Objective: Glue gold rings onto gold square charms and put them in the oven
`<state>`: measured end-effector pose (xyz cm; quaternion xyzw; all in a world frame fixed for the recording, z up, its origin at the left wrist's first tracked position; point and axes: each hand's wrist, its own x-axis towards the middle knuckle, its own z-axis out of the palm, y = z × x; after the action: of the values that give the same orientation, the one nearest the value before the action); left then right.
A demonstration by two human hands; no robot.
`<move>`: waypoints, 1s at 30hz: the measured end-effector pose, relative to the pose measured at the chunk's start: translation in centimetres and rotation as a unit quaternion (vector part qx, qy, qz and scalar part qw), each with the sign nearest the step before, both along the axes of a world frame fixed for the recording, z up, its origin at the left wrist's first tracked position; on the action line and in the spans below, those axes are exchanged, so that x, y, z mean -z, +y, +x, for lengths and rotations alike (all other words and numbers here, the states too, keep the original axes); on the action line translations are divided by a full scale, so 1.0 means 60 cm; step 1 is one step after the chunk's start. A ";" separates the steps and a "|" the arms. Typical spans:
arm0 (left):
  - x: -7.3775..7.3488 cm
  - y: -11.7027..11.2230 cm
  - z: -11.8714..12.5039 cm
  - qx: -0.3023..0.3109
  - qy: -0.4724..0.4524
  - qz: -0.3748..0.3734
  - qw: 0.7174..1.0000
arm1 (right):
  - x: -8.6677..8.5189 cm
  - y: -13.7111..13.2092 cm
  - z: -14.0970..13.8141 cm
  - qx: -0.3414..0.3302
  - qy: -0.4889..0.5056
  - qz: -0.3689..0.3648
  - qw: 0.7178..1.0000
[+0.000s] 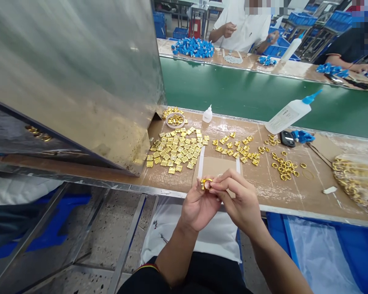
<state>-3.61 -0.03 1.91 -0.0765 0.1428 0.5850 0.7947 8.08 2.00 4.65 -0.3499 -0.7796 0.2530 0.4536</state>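
A gold ring with a block-like top (206,183) is held between my two hands over the table's front edge. My left hand (199,210) is palm up, its thumb and fingertips closed on the top of the ring. The thumb and fingers of my right hand (241,200) pinch the band from the other side. Ahead to the left lie many square gold pieces (179,151), flat on the table. Straight beyond my hands is a looser group of small gold pieces (237,149). Plain gold rings (286,168) are heaped to the right.
A metal panel (110,81) rises at the left. Behind the pieces stand a round dish (175,125), a small white bottle (207,115) and a tilted large bottle (288,116). At right lies a bag of gold rings (360,183). Across the green belt (233,83), people work near blue pieces (193,47).
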 end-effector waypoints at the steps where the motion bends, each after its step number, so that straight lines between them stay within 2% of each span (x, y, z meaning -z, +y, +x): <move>1: 0.001 0.000 -0.001 0.002 0.003 0.002 1.000 | 0.000 0.000 0.000 0.000 0.003 -0.006 1.000; 9: 0.005 -0.004 -0.007 0.024 0.027 0.052 0.998 | -0.003 0.009 0.011 -0.018 0.055 -0.050 0.997; 15: 0.005 -0.007 -0.004 0.027 0.031 0.072 0.997 | -0.014 0.023 0.022 -0.066 0.039 -0.052 0.996; 20: 0.004 -0.008 -0.002 0.040 0.019 0.097 0.994 | -0.018 0.022 0.027 -0.079 0.019 -0.046 0.996; 30: 0.007 -0.007 -0.001 0.056 0.060 0.118 0.990 | -0.031 0.019 0.023 -0.087 -0.009 -0.032 0.996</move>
<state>-3.69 -0.45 1.47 0.0615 0.1244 0.5562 0.8194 9.45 3.11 6.53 -0.2974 -0.8026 0.3131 0.4115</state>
